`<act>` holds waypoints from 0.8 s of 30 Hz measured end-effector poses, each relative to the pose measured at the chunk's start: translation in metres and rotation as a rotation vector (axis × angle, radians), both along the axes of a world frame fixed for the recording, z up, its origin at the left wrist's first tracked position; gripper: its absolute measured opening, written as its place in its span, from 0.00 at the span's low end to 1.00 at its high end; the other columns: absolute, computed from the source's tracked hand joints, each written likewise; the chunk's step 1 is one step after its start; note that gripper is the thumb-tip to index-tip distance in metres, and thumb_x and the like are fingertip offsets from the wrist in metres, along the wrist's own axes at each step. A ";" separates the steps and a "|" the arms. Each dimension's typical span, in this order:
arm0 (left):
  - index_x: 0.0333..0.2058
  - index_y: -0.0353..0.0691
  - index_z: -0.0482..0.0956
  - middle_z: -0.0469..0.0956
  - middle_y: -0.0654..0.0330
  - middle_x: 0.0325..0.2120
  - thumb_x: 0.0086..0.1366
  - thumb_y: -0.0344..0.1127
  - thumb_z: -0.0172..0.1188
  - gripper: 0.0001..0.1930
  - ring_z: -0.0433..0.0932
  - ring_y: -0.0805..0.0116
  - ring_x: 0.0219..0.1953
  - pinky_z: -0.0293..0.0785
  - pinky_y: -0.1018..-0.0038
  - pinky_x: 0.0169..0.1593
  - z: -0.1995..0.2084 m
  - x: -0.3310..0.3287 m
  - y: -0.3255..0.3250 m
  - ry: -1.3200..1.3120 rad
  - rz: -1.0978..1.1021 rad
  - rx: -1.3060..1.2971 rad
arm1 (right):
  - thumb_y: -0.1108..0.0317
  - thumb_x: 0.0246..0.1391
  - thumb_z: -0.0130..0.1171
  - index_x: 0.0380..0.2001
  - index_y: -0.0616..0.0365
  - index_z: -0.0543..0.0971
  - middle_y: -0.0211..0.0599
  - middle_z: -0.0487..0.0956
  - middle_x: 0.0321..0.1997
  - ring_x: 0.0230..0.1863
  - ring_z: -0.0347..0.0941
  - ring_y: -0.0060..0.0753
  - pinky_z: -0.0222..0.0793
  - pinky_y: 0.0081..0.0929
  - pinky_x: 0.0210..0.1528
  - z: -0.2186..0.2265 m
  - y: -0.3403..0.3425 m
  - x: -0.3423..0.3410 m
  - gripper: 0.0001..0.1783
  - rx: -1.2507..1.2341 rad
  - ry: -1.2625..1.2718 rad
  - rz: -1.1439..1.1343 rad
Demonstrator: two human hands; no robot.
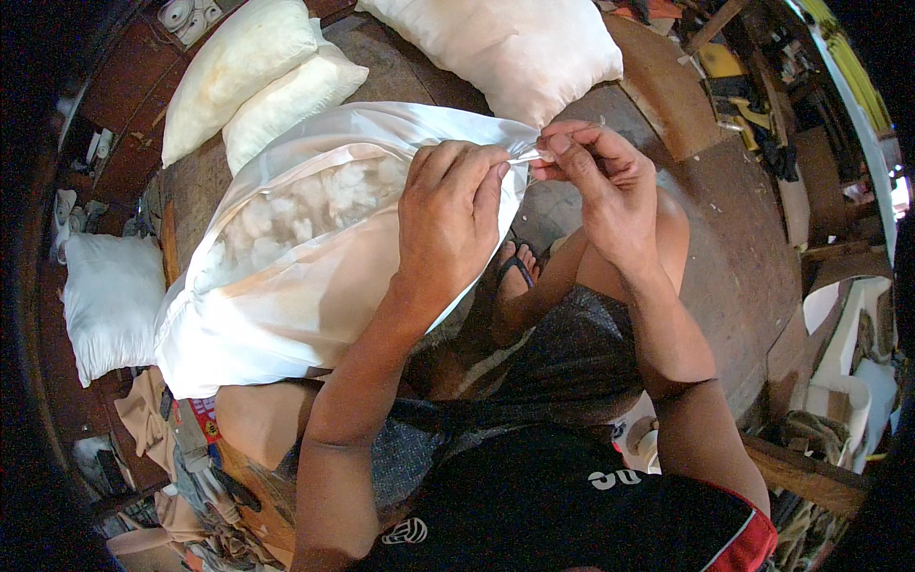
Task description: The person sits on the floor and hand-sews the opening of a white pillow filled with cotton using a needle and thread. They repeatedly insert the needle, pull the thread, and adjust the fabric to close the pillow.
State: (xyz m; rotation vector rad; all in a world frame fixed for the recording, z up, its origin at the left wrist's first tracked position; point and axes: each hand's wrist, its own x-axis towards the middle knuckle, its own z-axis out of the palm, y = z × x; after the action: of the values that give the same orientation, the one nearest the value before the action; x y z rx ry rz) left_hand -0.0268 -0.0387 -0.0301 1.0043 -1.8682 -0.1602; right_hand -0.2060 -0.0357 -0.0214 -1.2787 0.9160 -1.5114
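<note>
Head view (only one). White cushion cover (329, 319) lies across wearer's L thigh (257, 424) and the ground in front, slanting up to R; its narrow end is at the hands. Long gap in the cloth shows white fluffy stuffing (324, 205) inside.

Grip: L hand (453, 205) pinches the cloth edge, thumb vs. fingers; R hand (600, 181) has thumb & fingertips together on the gathered tip just beside it. Can't tell if R fingertips also hold smth small, e.g. thread.

Handling (est.): light for its bulk, v. soft, no stiffness; thin cloth prob. slips & creases easily. Not fragile as such, but stuffing could spill via gap if squeezed or tipped. Best hold: doubled cloth at the edge, approx. where L hand is; for shifting the whole, support from below, gap facing up.

Edges/room: far side tight, two pale pillows (253, 81) close behind cover, large cream pillow (524, 48) beyond the hands. L: white pillow (112, 305) near cover's lower end. Sandalled foot (518, 269) & R knee (667, 229) limit room under/beside hands. Most space: brown wooden platform (729, 267), R of knee; clutter (762, 105) past its far R edge.
</note>
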 end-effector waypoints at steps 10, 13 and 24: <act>0.40 0.37 0.81 0.79 0.54 0.33 0.64 0.26 0.61 0.06 0.76 0.49 0.40 0.71 0.57 0.47 -0.001 0.001 -0.002 -0.017 -0.013 0.006 | 0.75 0.68 0.55 0.41 0.71 0.82 0.42 0.83 0.46 0.40 0.80 0.26 0.79 0.23 0.44 -0.001 0.000 -0.001 0.09 -0.007 0.065 0.001; 0.39 0.38 0.82 0.81 0.54 0.35 0.65 0.27 0.60 0.05 0.77 0.50 0.41 0.72 0.59 0.48 0.001 0.002 0.000 -0.030 0.002 0.030 | 0.75 0.68 0.54 0.42 0.71 0.81 0.41 0.83 0.46 0.39 0.80 0.26 0.78 0.24 0.44 0.001 0.001 -0.002 0.09 -0.016 0.118 0.019; 0.39 0.39 0.82 0.82 0.54 0.35 0.66 0.28 0.60 0.04 0.78 0.50 0.41 0.72 0.60 0.48 0.000 0.005 -0.001 -0.053 -0.020 0.074 | 0.76 0.69 0.52 0.41 0.70 0.80 0.37 0.82 0.43 0.42 0.78 0.24 0.78 0.24 0.47 0.001 0.002 -0.002 0.09 -0.004 0.152 0.109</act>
State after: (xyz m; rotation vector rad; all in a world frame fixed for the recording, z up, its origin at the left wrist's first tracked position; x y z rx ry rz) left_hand -0.0220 -0.0398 -0.0297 1.0499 -1.9332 -0.2182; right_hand -0.2084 -0.0337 -0.0209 -1.4382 0.9245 -1.3468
